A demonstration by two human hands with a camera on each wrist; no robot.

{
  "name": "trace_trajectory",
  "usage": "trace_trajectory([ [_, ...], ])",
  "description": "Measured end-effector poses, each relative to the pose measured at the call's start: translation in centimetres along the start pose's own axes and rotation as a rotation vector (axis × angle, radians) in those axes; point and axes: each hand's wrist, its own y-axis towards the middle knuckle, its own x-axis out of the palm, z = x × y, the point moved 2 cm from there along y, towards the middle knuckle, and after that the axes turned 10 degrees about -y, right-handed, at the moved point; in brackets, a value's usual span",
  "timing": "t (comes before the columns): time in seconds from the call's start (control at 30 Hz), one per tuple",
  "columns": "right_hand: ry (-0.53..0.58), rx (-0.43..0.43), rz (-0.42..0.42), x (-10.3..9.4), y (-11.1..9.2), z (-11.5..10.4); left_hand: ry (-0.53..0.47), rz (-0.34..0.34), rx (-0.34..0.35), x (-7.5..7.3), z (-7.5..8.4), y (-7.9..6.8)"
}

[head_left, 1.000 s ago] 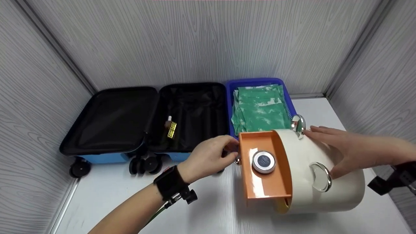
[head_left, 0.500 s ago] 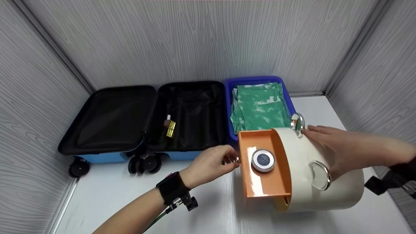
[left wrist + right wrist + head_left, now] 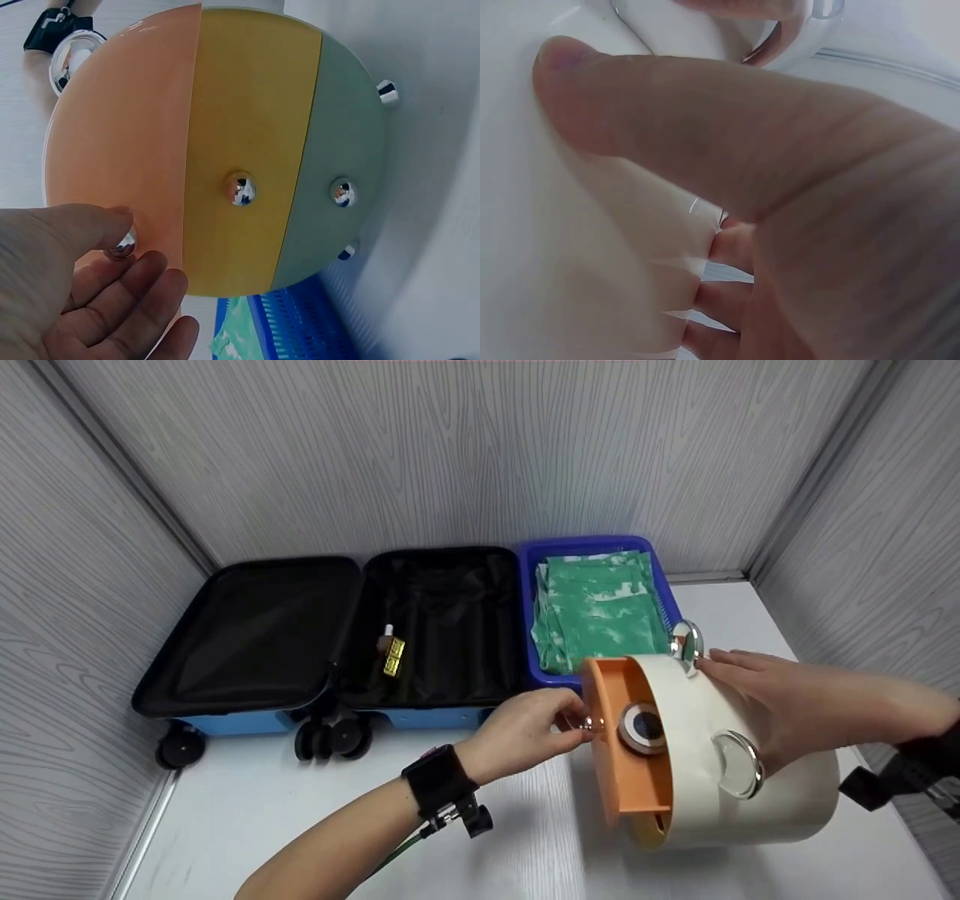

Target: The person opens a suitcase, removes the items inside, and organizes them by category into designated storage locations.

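A cream, rounded drawer cabinet (image 3: 705, 817) lies on the white table at the right, its silver feet (image 3: 742, 769) facing up and towards me. The orange drawer (image 3: 637, 780) stands partly out of it. Inside the drawer sits a round silver tin (image 3: 642, 727), its right side overlapped by the cabinet edge. My left hand (image 3: 525, 731) pinches the drawer's chrome knob (image 3: 593, 724) between thumb and fingers. In the left wrist view, yellow (image 3: 251, 105) and green drawer fronts (image 3: 337, 127) are beside the orange one. My right hand (image 3: 795, 701) rests on the cabinet with fingers extended.
An open black-lined suitcase (image 3: 262, 637) with blue sides spreads across the left and middle. In it lie a small white-capped bottle (image 3: 386, 639) and a shiny gold item (image 3: 394, 656). Behind the cabinet, a blue basket (image 3: 529, 585) holds green-and-white cloth (image 3: 600, 607).
My left hand has taken hold of the knob and moved right, sliding the orange drawer partway into the cabinet, the tin with it. The right hand stays on the cabinet.
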Motion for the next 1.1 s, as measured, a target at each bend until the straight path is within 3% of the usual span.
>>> trace_trajectory([
  [0.4,-0.010,-0.012,0.018,-0.1,0.1,-0.2,-0.013,-0.025,0.032,2.6,0.8,2.6],
  [0.7,-0.033,-0.030,0.054,-0.1,-0.2,-0.2,-0.037,-0.019,0.037,3.6,1.1,3.4],
  [0.9,-0.048,-0.041,0.075,0.0,-0.3,-0.1,-0.080,-0.026,0.045,3.8,0.6,3.3],
  [1.1,-0.035,-0.049,0.085,0.1,-0.5,0.0,0.022,-0.069,-0.014,4.9,-1.0,3.3],
])
